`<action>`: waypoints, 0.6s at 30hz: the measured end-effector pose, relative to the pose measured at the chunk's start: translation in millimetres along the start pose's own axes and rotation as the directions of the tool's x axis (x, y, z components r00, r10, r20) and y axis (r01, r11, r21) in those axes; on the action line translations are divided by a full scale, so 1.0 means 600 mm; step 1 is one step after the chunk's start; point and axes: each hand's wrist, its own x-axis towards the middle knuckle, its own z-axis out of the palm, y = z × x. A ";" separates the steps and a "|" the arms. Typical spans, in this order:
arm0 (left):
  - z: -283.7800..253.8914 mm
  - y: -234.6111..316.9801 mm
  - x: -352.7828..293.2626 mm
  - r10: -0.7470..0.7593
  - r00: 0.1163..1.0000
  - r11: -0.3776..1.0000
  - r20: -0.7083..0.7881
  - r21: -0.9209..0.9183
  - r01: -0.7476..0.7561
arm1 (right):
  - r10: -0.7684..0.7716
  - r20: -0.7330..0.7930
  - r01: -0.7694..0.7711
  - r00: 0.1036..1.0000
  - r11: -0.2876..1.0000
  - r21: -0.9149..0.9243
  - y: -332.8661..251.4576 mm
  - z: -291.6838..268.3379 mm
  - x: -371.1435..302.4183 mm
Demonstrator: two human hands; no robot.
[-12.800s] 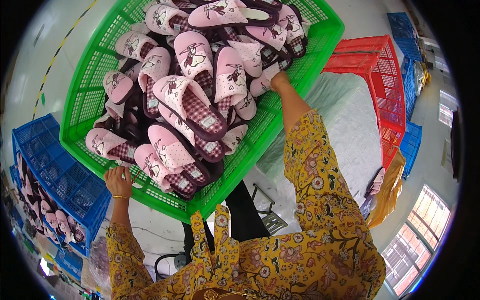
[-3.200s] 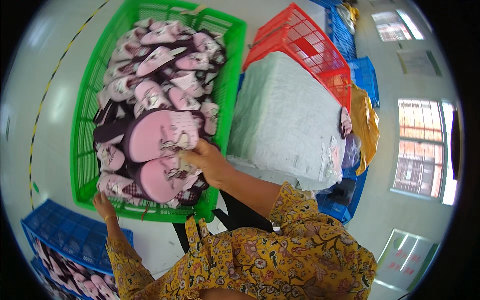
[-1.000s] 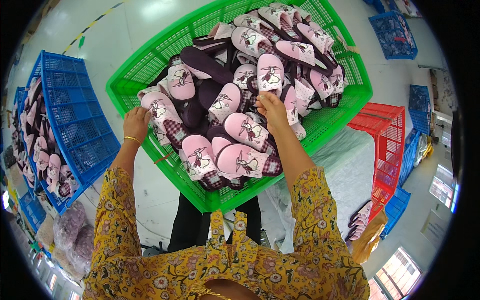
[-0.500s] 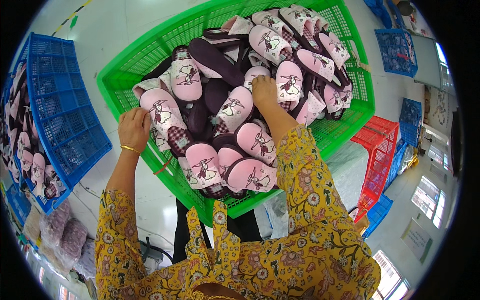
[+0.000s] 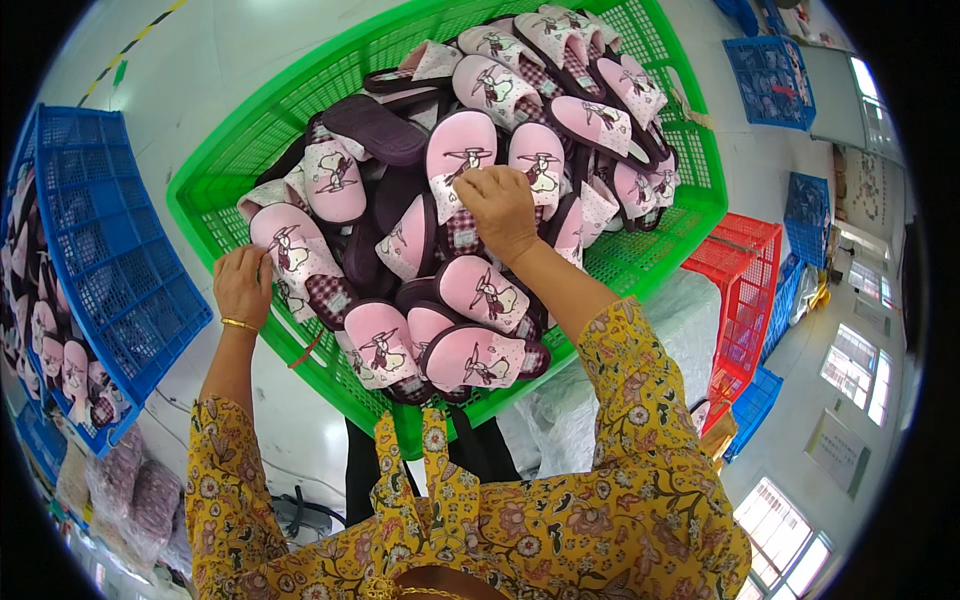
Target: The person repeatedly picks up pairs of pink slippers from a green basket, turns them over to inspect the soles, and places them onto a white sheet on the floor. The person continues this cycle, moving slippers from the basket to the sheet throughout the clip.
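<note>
In the head view, the right hand [image 5: 497,207] was over the middle of the frame, on a pink slipper [image 5: 462,135] that lay on top of the heap in the green basket [image 5: 660,250]. Its fingers were bent and closed on the slipper's upper, near the opening; the thumb's own hold was hard to make out. The slipper's long axis ran almost straight up the frame, rounded toe toward the top and checked insole [image 5: 463,232] toward the bottom, so most of the toe lay beyond the fingertips and the heel end back beneath the hand. The forearm came in from the lower right, crossing that axis at a slant (no neat line-up there). A neighbouring slipper [image 5: 537,158] lay just to the right, pointing much the same way, its lower part behind the hand.

The left hand [image 5: 243,285] was farther off, at the basket's left rim, beside a tilted slipper [image 5: 287,240]. Its fingers curled over the edge; how firmly they gripped, I could not tell.
</note>
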 end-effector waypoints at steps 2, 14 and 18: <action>-0.001 -0.002 -0.002 0.002 1.000 1.000 -0.002 0.019 -0.002 | 0.030 -0.020 -0.030 0.999 0.999 -0.011 -0.001 -0.022 -0.007; 0.002 -0.005 -0.006 0.037 0.999 0.999 -0.036 0.009 -0.037 | 0.598 -0.139 -0.613 0.790 0.767 -0.186 0.048 0.004 -0.060; 0.005 -0.007 -0.006 0.036 0.999 0.999 -0.016 0.009 -0.036 | 0.926 -0.160 -0.940 0.341 0.338 -0.047 0.030 0.025 -0.075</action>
